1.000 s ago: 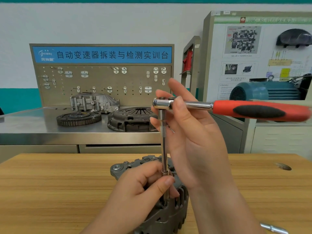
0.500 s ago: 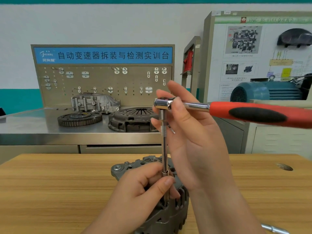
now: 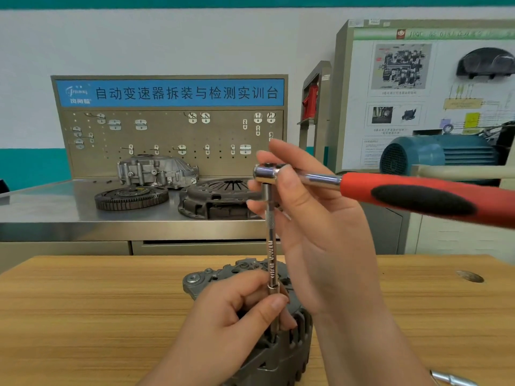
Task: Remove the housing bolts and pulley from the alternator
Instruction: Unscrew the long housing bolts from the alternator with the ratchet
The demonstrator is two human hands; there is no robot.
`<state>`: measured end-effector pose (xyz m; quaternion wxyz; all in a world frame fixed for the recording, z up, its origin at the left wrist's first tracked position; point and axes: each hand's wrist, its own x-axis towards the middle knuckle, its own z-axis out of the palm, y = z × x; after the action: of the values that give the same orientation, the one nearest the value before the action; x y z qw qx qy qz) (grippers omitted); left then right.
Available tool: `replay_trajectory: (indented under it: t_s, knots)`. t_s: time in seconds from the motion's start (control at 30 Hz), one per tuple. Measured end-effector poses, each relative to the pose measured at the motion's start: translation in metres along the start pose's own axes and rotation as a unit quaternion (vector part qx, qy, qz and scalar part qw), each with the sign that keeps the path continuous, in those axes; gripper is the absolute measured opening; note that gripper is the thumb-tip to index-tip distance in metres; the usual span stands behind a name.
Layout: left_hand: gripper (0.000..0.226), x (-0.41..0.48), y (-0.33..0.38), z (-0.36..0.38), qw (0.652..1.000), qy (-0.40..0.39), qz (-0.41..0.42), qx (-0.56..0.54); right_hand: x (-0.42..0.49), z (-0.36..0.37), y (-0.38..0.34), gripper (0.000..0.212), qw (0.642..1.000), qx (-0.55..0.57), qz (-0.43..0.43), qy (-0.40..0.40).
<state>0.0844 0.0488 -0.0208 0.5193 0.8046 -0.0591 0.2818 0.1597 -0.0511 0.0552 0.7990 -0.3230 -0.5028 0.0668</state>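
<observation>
Looks like bolt step — left hand (image 3: 231,324) pinches bar (image 3: 271,252) low on alternator (image 3: 278,358); right hand (image 3: 320,238) fingers (image 3: 289,185) hold ratchet (image 3: 390,195) head. Next — seat socket, grab handle, turn.

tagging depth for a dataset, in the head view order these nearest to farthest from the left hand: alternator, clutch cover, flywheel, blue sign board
1. alternator, directly under the left hand, on the wooden table.
2. clutch cover, centre of the steel bench behind; flywheel, left on that bench: too close to call.
3. blue sign board, upright at the bench's back.
</observation>
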Motion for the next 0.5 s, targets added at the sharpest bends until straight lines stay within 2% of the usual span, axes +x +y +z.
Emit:
replay_trajectory:
  t_s: [0.13,0.27,0.37,0.5]
  knots:
    - [0.028,-0.0004,0.0004,0.0002,1.0,-0.001,0.005,-0.016,0.0018,0.0017,0.0002,0.034,0.99,0.129,0.051,-0.013]
    - [0.028,-0.0002,0.0008,-0.0005,1.0,-0.008,0.002,-0.013,0.0027,-0.0031,-0.0004,0.038,0.979,0.177,0.094,-0.025]
    - [0.028,-0.0002,-0.0002,-0.001,1.0,-0.007,0.0,-0.002,0.0021,-0.002,-0.0003,0.035,0.984,0.158,0.082,-0.031]
    - [0.028,0.0,-0.0005,-0.0003,1.0,0.002,-0.006,0.003,0.0006,0.0005,0.0002,0.021,0.999,0.03,0.017,-0.009]
